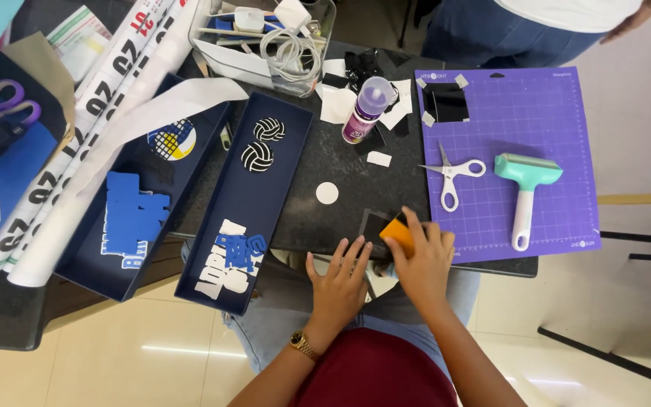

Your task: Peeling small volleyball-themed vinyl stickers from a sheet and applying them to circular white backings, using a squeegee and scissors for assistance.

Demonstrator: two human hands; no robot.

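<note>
My right hand [421,260] grips a small orange scraper [398,231] and presses it on a dark square piece [373,223] at the front edge of the black table [325,162]. My left hand [338,283] lies flat beside it with fingers spread, holding down the table edge just left of the piece. A gold watch sits on my left wrist. A small white disc [327,193] lies on the table just beyond my hands.
A navy box lid [227,218] with cut letters and two volleyball shapes lies to the left, another navy box [137,203] beside it. A purple cutting mat [506,162] holds white scissors [452,175] and a teal roller [525,188]. A glue bottle [369,109], a clear bin and another person [536,22] are at the back.
</note>
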